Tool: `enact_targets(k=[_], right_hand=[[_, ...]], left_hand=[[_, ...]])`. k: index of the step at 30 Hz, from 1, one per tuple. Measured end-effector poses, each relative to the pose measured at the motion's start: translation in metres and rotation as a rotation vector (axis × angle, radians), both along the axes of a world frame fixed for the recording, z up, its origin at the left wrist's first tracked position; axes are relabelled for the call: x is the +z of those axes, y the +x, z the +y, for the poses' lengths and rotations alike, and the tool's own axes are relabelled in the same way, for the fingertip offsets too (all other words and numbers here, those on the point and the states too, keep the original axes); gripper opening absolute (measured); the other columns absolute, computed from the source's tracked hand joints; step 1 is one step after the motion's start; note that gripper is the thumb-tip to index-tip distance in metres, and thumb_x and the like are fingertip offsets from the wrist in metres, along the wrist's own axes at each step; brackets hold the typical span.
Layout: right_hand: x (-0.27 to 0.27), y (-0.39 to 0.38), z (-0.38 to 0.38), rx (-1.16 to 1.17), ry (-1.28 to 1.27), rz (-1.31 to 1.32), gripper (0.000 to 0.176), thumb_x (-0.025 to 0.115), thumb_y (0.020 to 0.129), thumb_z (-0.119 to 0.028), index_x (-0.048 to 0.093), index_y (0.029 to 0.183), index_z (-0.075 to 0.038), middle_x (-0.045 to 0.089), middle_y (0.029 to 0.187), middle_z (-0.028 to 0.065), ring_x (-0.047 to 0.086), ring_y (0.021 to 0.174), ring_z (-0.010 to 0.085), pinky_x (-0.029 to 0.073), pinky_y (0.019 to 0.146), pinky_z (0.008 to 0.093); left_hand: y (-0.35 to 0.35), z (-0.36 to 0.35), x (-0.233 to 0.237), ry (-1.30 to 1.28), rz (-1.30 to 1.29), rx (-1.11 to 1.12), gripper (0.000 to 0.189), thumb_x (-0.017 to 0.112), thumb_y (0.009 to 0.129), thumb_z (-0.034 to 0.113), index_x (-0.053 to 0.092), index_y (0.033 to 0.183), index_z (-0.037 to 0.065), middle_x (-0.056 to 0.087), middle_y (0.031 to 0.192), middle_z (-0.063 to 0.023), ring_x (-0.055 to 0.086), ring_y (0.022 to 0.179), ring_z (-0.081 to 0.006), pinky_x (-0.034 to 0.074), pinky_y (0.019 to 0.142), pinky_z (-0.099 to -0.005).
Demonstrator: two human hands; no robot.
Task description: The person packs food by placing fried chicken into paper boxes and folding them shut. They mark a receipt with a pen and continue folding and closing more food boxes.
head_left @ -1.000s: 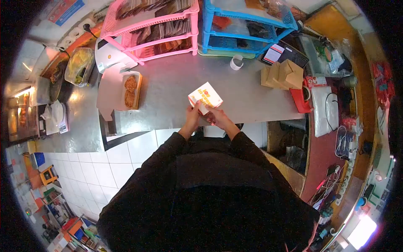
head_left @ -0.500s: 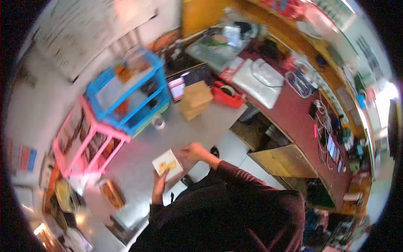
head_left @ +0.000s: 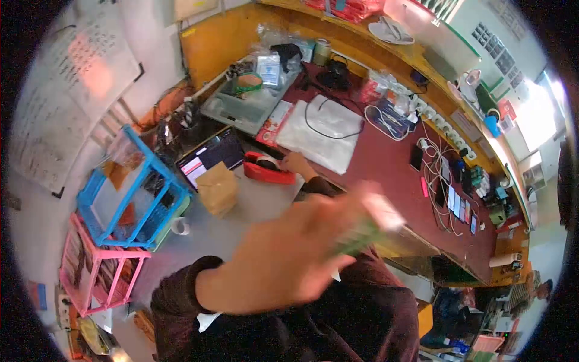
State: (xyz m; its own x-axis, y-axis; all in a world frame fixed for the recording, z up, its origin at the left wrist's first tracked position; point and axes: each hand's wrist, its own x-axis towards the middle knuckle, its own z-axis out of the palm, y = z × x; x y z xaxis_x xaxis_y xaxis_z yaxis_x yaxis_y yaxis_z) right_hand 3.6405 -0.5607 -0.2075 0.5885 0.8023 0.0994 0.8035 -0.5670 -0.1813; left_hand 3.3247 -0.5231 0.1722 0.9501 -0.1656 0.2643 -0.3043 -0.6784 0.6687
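The left hand (head_left: 283, 259) is hanging very close to the camera, its grip curling round a pale item (head_left: 377, 217) with a greenish smear beneath it. Motion blur is wiping out any print or edges, so what the item is cannot be made out. It is sitting up in the air, well above the desk (head_left: 253, 205), probably lifted to free the working surface for the other arm. The right hand (head_left: 295, 163) is reaching forward and touching the near end of the red tape dispenser (head_left: 265, 172). Whether its grip is clenching the dispenser or only resting on it cannot be told, since the fingers are lying on the far side. Just beside the dispenser a stack of brown paper bags (head_left: 217, 188) is standing within easy reach, with a lit screen (head_left: 208, 158) leaning behind it. Farther left a blue rack (head_left: 129, 199) and a pink rack (head_left: 99, 265) are holding stock, their contents too small to read. The big left hand is covering the desk's near edge and part of the dark sleeve (head_left: 181, 295).
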Motion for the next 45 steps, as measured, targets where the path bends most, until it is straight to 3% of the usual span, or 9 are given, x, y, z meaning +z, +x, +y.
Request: enact_targets(k=[3,12,24,28,30,33,35,36,45], right_hand=[[-0.017,0.014,-0.005,0.008,0.033,0.094,0.028,0.057,0.077,-0.032,0.068,0.070,-0.007,0.065,0.071,0.0144,0.063,0.062,0.0318,0.049,0.061,0.0424],[-0.061,0.046,-0.038,0.063,0.213,0.522,0.029,0.057,0.076,-0.031,0.069,0.073,-0.006,0.066,0.079,0.0171,0.064,0.067,0.0336,0.050,0.062,0.0414],[-0.053,0.007,-0.055,-0.494,-0.078,0.253,0.027,0.065,0.075,-0.026,0.067,0.088,-0.002,0.066,0.084,0.0153,0.063,0.074,0.0324,0.050,0.068,0.0404],[-0.050,-0.027,-0.073,-0.393,0.176,0.272,0.031,0.068,0.071,-0.029,0.068,0.088,-0.002,0.064,0.070,0.0180,0.061,0.065,0.0362,0.050,0.063,0.0405],[0.027,-0.061,-0.084,-0.330,0.373,0.508,0.024,0.055,0.076,-0.019,0.066,0.081,0.001,0.066,0.082,0.0194,0.064,0.078,0.0357,0.053,0.073,0.0409],[0.074,-0.105,-0.106,-0.515,1.220,1.107,0.024,0.063,0.082,-0.026,0.068,0.087,-0.002,0.066,0.076,0.0081,0.063,0.071,0.0205,0.049,0.063,0.0339],[0.153,-0.137,-0.112,-0.449,1.535,0.956,0.018,0.063,0.085,-0.018,0.066,0.087,0.000,0.066,0.081,0.0074,0.062,0.074,0.0178,0.049,0.064,0.0307],[0.170,-0.137,-0.117,-0.421,1.232,0.645,0.015,0.061,0.087,-0.014,0.065,0.087,0.001,0.064,0.080,0.0058,0.059,0.072,0.0137,0.047,0.062,0.0266],[0.251,-0.259,-0.032,0.152,1.047,0.713,0.009,0.071,0.075,0.000,0.063,0.073,0.003,0.060,0.069,0.0024,0.048,0.058,0.0037,0.036,0.051,0.0190]], left_hand=[[0.029,-0.052,0.023,0.299,-0.509,-0.160,0.056,0.052,0.079,0.016,0.039,0.134,0.015,0.052,0.094,-0.0096,0.053,0.072,-0.0215,0.049,0.052,-0.0324],[0.070,-0.122,-0.015,0.396,-0.868,-0.145,0.053,0.053,0.088,0.027,0.030,0.136,0.033,0.052,0.094,-0.0112,0.055,0.075,-0.0239,0.047,0.053,-0.0317],[0.091,-0.122,-0.016,0.352,-0.737,-0.020,0.057,0.057,0.085,0.029,0.029,0.135,0.033,0.052,0.095,-0.0120,0.056,0.074,-0.0248,0.048,0.052,-0.0330],[0.088,-0.097,-0.010,0.259,-0.624,-0.096,0.053,0.052,0.083,0.023,0.036,0.133,0.020,0.051,0.087,-0.0100,0.053,0.070,-0.0224,0.048,0.051,-0.0326],[0.088,-0.063,-0.010,0.239,-0.503,-0.196,0.054,0.055,0.078,0.021,0.041,0.130,0.014,0.052,0.087,-0.0125,0.052,0.071,-0.0216,0.048,0.056,-0.0330],[0.093,-0.023,-0.062,-0.462,-0.305,0.017,0.067,0.068,0.076,0.016,0.036,0.134,0.009,0.051,0.109,-0.0166,0.057,0.096,-0.0265,0.050,0.080,-0.0376],[0.084,-0.008,-0.086,-1.303,-0.135,0.226,0.066,0.059,0.087,0.012,0.018,0.138,0.002,0.048,0.119,-0.0127,0.053,0.105,-0.0196,0.047,0.088,-0.0338],[0.077,0.011,-0.108,-1.298,-0.123,0.401,0.056,0.056,0.091,0.015,0.026,0.137,0.003,0.049,0.121,-0.0120,0.054,0.107,-0.0191,0.047,0.090,-0.0339],[-0.032,0.038,-0.136,-1.771,-0.103,0.671,0.047,0.051,0.092,0.036,0.043,0.130,0.009,0.055,0.124,-0.0069,0.055,0.110,-0.0197,0.044,0.091,-0.0372]])
